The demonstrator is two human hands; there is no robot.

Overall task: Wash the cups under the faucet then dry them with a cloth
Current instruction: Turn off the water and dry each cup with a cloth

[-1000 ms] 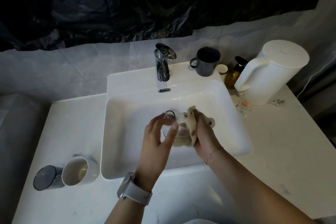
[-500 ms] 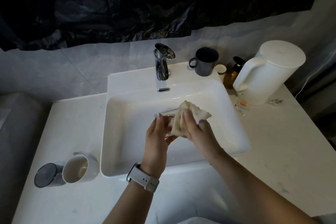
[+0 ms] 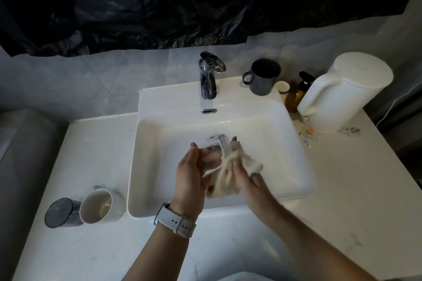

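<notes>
Over the middle of the white sink (image 3: 146, 189), the left hand (image 3: 191, 175) grips a clear glass cup (image 3: 213, 150) while the right hand (image 3: 245, 172) clutches a cream cloth (image 3: 228, 171) bunched against it. At the sink's back edge stand the chrome faucet (image 3: 209, 75) and a dark mug (image 3: 263, 76), with a white kettle (image 3: 344, 93) at the countertop's (image 3: 86, 155) back right corner. Near the counter's front left edge, a white mug (image 3: 100, 206) and a grey cup (image 3: 60, 212) lie touching, under grey wall tiles (image 3: 80, 82) and black plastic sheeting (image 3: 159, 2).
</notes>
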